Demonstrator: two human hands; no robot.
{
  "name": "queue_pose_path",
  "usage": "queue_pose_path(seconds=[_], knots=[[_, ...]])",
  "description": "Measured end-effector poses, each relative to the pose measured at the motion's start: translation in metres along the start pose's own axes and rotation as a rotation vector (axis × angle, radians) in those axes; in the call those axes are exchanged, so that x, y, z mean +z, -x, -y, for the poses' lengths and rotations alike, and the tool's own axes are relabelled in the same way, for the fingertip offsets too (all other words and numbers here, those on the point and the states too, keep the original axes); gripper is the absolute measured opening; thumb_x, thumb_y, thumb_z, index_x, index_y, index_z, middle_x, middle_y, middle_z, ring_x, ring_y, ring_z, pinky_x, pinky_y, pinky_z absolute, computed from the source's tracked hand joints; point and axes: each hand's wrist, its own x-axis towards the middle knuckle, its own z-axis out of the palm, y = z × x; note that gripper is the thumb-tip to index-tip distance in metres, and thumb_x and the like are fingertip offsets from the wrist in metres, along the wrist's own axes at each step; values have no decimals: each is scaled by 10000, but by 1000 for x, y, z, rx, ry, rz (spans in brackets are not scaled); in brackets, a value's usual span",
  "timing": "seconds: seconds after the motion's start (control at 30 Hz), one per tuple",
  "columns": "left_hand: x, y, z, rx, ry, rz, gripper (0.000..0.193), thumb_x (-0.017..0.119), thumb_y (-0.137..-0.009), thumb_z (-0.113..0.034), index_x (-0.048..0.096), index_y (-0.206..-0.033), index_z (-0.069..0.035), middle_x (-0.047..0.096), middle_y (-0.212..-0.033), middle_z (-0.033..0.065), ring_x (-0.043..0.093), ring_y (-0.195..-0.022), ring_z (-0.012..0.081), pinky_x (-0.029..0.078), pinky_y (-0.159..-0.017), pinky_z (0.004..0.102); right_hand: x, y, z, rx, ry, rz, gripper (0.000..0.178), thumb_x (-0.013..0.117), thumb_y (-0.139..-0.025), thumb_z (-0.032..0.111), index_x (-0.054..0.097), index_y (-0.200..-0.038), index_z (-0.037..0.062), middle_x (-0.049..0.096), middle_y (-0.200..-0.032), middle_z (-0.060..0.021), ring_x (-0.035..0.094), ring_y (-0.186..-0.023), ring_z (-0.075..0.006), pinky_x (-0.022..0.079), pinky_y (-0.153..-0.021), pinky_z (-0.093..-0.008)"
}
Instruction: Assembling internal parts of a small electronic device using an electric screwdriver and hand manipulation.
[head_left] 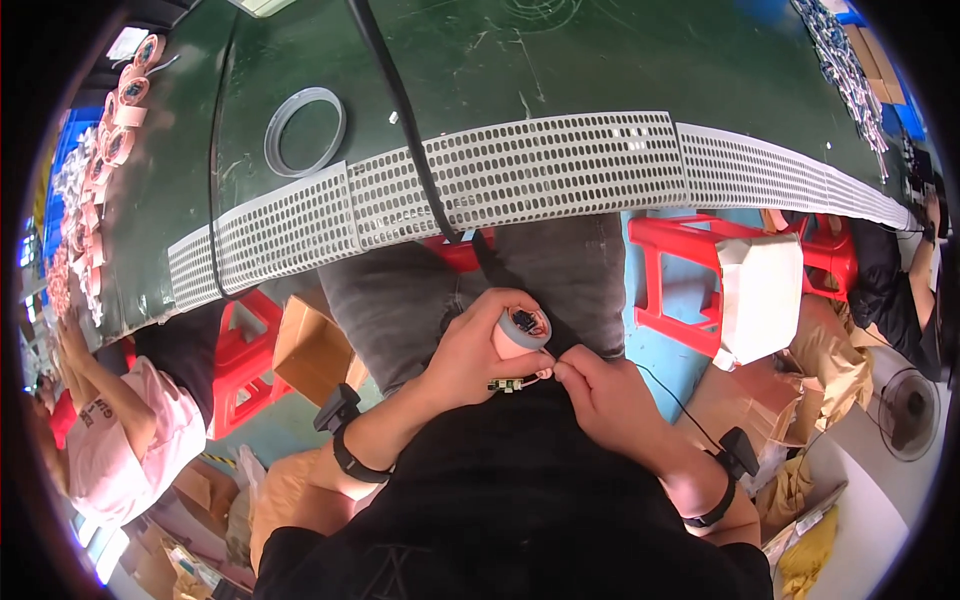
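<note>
My left hand (470,345) is wrapped round a short pink cylindrical housing (513,340) with a grey rim, held above my lap. Its open end faces up and shows wires and a small dark component (524,321) inside. Below the housing hangs a small green circuit board (507,385), close to my left fingers. My right hand (600,390) is closed, thumb and fingertips pinched beside the housing's lower edge. Thin wire (543,374) runs from the board toward those fingertips; what exactly they grip is too small to make out.
White perforated strips (520,170) line the front of the green table (470,75). A grey ring (306,132) lies on it, and a black cable (395,95) crosses it. Similar pink housings (118,147) stand far left. Red stools (675,275) flank me; a person in pink (140,430) works at left.
</note>
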Motion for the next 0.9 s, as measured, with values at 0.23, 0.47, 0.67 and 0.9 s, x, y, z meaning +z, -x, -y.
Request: queue_pose_path(seconds=[0.23,0.47,0.67,0.9], knots=[[4,-4,-1,-17,-11,33,484,845,-781,-200,538,-1131,-70,667,-1041,83,678,-957,238,532,-834,348,14,3,-5,46,-6,-129,105,578,-969,146,603,-938,49,602,-676,-188,615,-627,-418,476,-529,-435],[9,-3,-6,33,-205,-17,525,833,-797,-278,519,-1160,-68,666,-1059,108,674,-956,308,537,-814,388,22,5,-4,69,6,-236,120,588,-970,157,584,-922,47,594,-669,-201,613,-623,-427,468,-513,-467],[12,-2,-4,65,-285,-51,522,825,-802,-305,515,-1150,-69,638,-1067,117,664,-961,323,535,-791,408,16,4,-9,60,85,-177,148,591,-973,166,556,-898,44,579,-658,-217,594,-608,-444,443,-497,-504],[15,-7,-3,112,-378,-104,490,806,-821,-311,515,-1132,-67,602,-1068,138,650,-925,355,529,-765,426,30,-5,-20,26,5,-264,174,557,-994,197,527,-908,49,584,-592,-221,600,-574,-457,450,-495,-542]])
